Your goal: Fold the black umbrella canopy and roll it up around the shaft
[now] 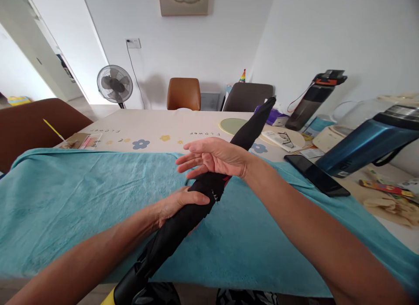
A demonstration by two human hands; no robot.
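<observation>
A long black folded umbrella [183, 224] slants across the view, its handle end with a yellow part at the lower left and its tip at the upper right. My left hand [178, 203] is wrapped round its middle, thumb on top. Just above, my right hand [212, 158] lies across the umbrella with its fingers stretched out and apart; whether its palm touches the cloth I cannot tell. Beneath both hands spreads a turquoise towel [81, 195] on the table.
On the right stand a blue bottle [366, 141] and a dark bottle [310, 99], with a phone [316, 174] and glasses [285, 140] near them. Chairs [183, 94] and a fan [114, 84] are beyond the table [153, 121]. A yellow pencil [54, 130] is at the left.
</observation>
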